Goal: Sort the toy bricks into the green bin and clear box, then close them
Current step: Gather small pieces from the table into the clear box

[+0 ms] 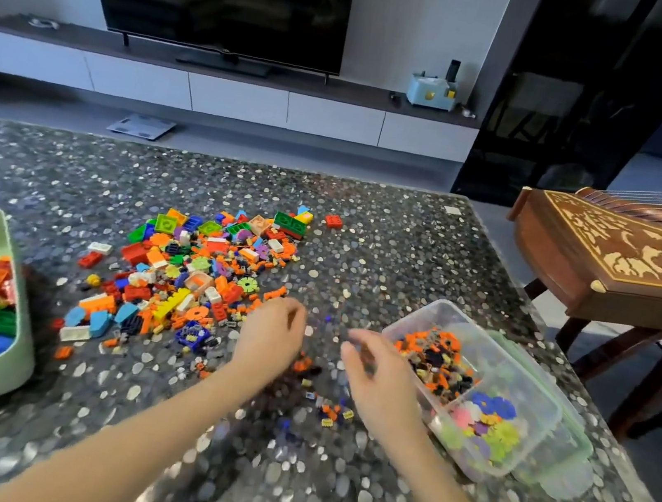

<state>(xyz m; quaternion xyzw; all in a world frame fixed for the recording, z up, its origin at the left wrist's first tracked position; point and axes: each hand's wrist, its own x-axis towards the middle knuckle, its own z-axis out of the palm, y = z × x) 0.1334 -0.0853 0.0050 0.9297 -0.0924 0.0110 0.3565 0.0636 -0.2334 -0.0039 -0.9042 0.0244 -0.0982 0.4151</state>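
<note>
A loose pile of mixed toy bricks (pixel 196 268) lies mid-table. The green bin (pixel 21 336) at the left edge holds large red, blue, green and orange bricks. On the right, the clear box (pixel 536 396) holds small orange and dark pieces in one section and pastel flower pieces in another. My left hand (pixel 270 338) hovers palm down with curled fingers over small orange pieces (pixel 302 364); blur hides whether it holds any. My right hand (pixel 377 371) is beside the clear box, its fingers curled around small dark bricks (pixel 361 353).
A few tiny bricks (pixel 332 411) are scattered between my forearms. A green-rimmed lid (pixel 580 446) lies under the clear box. A carved wooden zither (pixel 623 254) stands beyond the table's right edge. A single red brick (pixel 333 221) lies far back.
</note>
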